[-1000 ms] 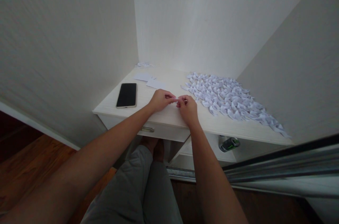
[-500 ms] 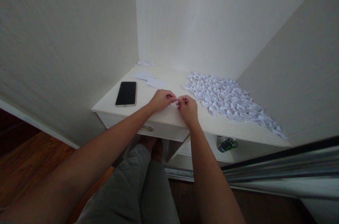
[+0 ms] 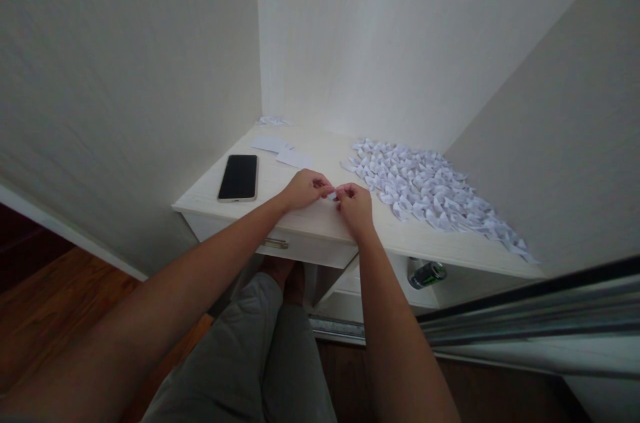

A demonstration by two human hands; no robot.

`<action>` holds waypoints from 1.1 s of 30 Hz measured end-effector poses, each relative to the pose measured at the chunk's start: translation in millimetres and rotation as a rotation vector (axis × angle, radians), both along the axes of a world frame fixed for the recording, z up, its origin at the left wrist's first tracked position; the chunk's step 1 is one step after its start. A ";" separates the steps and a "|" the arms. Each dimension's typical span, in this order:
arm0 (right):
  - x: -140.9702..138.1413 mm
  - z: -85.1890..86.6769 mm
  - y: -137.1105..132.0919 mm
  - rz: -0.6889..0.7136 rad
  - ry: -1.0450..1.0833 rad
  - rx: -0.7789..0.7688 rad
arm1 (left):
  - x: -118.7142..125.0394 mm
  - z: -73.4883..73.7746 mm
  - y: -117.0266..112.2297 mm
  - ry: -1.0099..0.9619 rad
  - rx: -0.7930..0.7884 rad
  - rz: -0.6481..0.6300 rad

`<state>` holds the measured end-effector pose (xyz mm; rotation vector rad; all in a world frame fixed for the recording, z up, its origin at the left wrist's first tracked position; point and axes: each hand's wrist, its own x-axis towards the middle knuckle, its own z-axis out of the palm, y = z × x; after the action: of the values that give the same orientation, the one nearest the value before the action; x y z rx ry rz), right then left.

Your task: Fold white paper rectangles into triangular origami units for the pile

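Observation:
Over the front of the white cabinet top (image 3: 320,143), my left hand (image 3: 307,189) and my right hand (image 3: 355,204) meet with their fingertips almost touching. Both are closed in a pinch on one small white piece of paper (image 3: 332,196), mostly hidden by the fingers. Just right of my right hand spreads a wide heap of folded white paper pieces (image 3: 425,186). Beyond my left hand lie flat white paper sheets (image 3: 294,157), two of them overlapping or nearly so.
A dark-screened phone (image 3: 239,178) lies at the left of the top. More paper bits (image 3: 271,120) sit in the back corner. Below are a drawer handle (image 3: 275,243) and, on an open shelf, a dark can (image 3: 427,274). Panels enclose the top at left, back and right.
My fingers have shifted slightly on the small paper, and its white face now shows between them. My right fingertips have tilted a little; the other things lie as before.

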<state>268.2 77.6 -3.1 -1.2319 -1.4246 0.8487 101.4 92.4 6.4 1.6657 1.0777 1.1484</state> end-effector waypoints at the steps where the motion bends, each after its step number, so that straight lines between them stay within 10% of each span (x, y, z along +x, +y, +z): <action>1: 0.0 0.4 0.1 0.011 0.044 -0.015 | -0.5 0.4 -0.8 -0.039 -0.008 -0.010; 11: 2.4 9.9 -7.6 0.114 0.381 -0.098 | -3.5 2.5 -8.4 -0.519 -0.197 -0.171; 33: 4.8 16.7 -19.2 0.263 0.643 -0.171 | -5.5 15.7 -13.5 -0.744 -0.506 -0.229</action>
<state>273.0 58.4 13.6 -0.7849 -1.0054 1.4206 95.9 78.9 22.1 0.8241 0.6012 1.0896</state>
